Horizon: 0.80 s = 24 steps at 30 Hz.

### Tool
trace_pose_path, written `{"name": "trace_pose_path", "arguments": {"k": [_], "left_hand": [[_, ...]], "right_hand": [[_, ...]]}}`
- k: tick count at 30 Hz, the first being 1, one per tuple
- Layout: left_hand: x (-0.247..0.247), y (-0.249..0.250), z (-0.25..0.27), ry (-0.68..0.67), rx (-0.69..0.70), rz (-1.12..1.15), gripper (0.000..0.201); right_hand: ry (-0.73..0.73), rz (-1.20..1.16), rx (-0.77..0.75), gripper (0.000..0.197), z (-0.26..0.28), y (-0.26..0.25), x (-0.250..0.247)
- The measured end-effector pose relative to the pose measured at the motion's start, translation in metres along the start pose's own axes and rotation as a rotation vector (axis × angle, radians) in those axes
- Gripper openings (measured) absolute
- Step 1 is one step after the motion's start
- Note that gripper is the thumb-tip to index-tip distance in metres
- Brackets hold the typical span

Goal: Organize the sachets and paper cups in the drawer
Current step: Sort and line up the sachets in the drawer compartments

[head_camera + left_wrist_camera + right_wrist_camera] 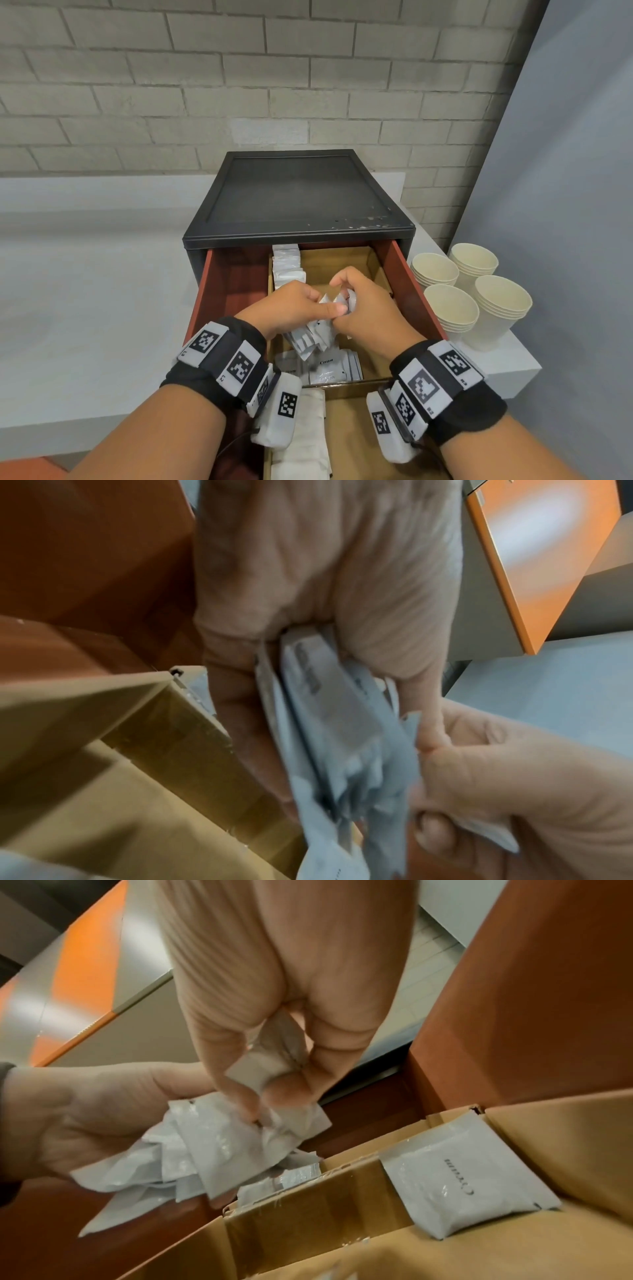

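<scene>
Over the open red drawer (406,274), both hands hold a bundle of white sachets (317,337). My left hand (294,308) grips the bundle (329,723) between thumb and fingers. My right hand (363,308) pinches one end of the sachets (267,1069) with thumb and fingertips. Below the hands, cardboard dividers (342,260) split the drawer. More sachets stand in a row at the back left (286,267), and others lie flat near the front (329,370). One flat sachet marked "Cream" (459,1175) leans in a cardboard compartment. Stacks of cream paper cups (476,298) stand on the counter to the right.
The drawer belongs to a black cabinet (298,195) on a white counter (85,274) against a brick wall. A grey wall (565,171) closes the right side just past the cups. White folded items (305,435) lie in the drawer's nearest compartment.
</scene>
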State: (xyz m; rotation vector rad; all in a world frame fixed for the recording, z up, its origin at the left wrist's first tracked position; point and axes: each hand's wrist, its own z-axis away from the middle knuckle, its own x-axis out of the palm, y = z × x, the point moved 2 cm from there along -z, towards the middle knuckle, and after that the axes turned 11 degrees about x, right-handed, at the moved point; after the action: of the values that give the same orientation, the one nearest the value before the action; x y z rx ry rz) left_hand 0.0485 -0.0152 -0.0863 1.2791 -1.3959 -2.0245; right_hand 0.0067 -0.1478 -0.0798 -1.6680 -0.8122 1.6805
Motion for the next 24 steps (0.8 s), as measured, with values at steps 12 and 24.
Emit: {"name": "trace_pose_path", "arguments": {"k": [12,24], "left_hand": [[-0.013,-0.002,-0.003,0.308,-0.01,0.219,0.019],[-0.016,0.002,-0.004,0.367,-0.023,0.228,0.021]], "right_hand": [[-0.148,-0.865,0.237,0.05,-0.001,-0.005,-0.013],[0.086,-0.534,0.355,0.029,-0.006,0.003,-0.017]]}}
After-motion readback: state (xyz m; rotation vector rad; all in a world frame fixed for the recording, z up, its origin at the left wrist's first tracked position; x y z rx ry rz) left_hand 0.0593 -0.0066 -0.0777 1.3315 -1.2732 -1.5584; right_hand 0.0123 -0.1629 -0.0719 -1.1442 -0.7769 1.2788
